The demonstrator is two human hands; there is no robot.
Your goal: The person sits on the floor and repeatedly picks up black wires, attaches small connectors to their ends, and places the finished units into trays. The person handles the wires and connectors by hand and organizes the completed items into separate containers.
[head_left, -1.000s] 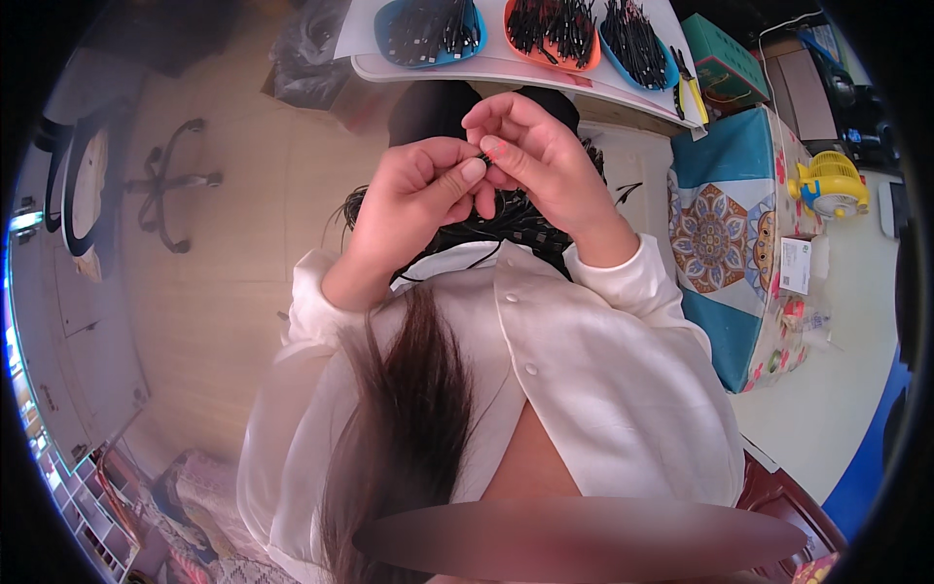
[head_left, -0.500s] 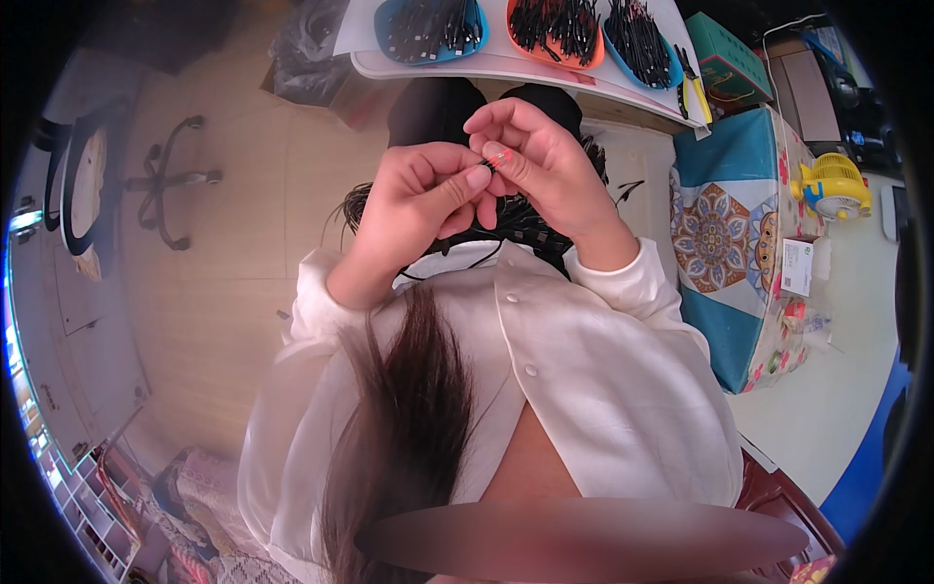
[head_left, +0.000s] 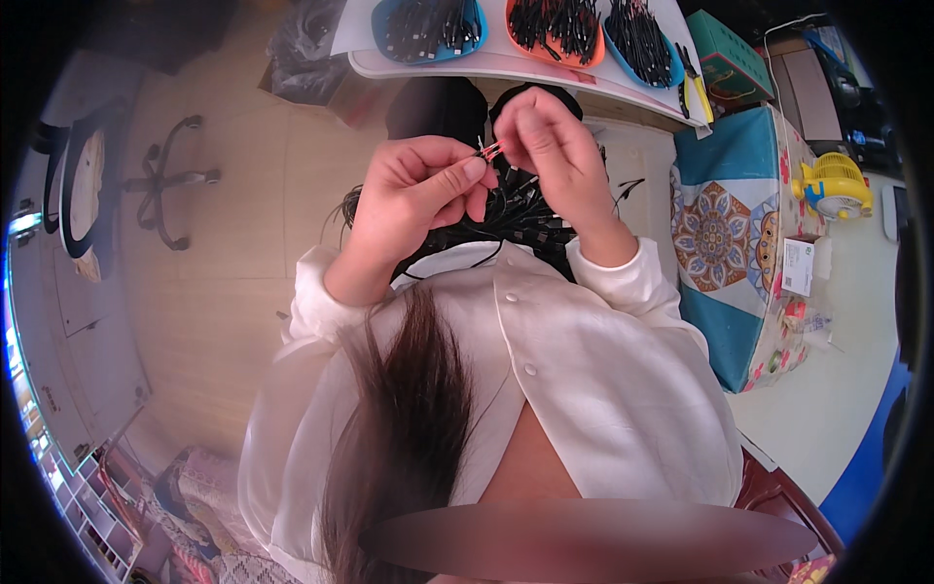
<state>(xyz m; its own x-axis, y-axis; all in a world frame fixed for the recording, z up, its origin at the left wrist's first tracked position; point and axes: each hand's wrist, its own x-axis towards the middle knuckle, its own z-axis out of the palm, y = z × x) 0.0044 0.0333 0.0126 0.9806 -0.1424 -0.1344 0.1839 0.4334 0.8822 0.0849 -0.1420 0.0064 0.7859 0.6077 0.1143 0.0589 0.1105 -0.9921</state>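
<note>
Two hands, three trays — two blue, one orange

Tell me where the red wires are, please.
In the head view, the red wires are upper centre, poking from the grip of the left hand, beside the right hand.

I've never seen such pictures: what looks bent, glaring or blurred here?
Head view throughout: the white table's front edge bows, fisheye-style; bluish glare at far left; a smeared reddish oval below; thin red wires at the bare left hand, too small for detail.
</note>
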